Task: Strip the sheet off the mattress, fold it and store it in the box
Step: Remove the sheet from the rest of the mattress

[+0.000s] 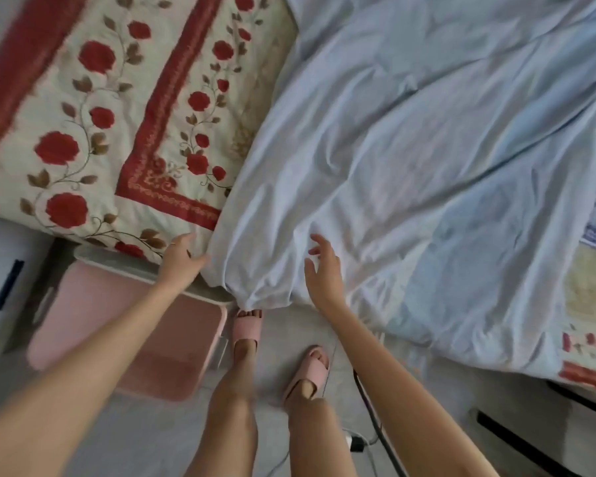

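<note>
A pale blue sheet [410,160] lies rumpled across the right part of the mattress, one corner hanging over the near edge down to the floor. The mattress cover [93,108] is cream with red roses and red bands, bare on the left. My left hand [179,258] is open, its fingertips touching the left edge of the hanging sheet corner. My right hand [322,273] hovers open with spread fingers just over the sheet to the right of that corner. A pink box [128,325] with a white rim stands on the floor at the bed's edge, under my left forearm.
My two feet in pink slippers [305,370] stand on the grey tiled floor between box and bed. A black cable [375,418] and a white plug lie on the floor at the bottom. White furniture [0,270] stands at the left.
</note>
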A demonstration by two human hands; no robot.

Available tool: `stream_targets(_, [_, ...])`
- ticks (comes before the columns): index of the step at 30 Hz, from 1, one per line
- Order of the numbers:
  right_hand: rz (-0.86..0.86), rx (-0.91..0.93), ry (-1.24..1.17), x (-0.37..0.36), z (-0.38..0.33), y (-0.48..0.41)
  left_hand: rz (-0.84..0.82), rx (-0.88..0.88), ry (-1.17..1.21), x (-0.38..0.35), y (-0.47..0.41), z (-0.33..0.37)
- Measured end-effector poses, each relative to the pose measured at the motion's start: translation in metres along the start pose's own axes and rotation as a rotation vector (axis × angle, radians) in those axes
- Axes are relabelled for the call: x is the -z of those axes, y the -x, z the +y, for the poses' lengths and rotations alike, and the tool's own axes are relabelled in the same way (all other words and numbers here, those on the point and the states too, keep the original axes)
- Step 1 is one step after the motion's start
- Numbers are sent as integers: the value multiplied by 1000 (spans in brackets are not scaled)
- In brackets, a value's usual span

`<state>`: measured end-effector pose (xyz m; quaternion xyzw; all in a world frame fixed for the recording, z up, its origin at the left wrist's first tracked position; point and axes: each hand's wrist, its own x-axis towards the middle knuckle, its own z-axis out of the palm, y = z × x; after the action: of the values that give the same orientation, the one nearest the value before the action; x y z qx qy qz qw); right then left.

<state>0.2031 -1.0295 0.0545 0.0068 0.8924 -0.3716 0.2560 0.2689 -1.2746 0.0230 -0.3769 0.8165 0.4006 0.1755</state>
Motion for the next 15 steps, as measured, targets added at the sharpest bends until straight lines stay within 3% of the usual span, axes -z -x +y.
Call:
stream_targets(3, [-109, 199, 270, -22, -18, -36, -112, -36, 84, -18, -34, -8])
stream_targets(6, [-220, 372, 567, -42, -42, -74, -74, -54, -41, -42, -47, -7])
stream_targets(8, [-261, 492, 725, -57, -55, -102, 35, -174, -182, -58, -44, -3])
stream_targets(11, [-253, 736, 1056, -69, -72, -135, 291, -539, -438, -76, -24, 8])
stream_targets(13, [-303, 877, 1264, -71, -78, -153, 324, -718, -488, -86, -16, 10])
stream_targets(15, [-361, 979, 1422, -66, -78, -162, 192, -746, -415, -96, -8, 7])
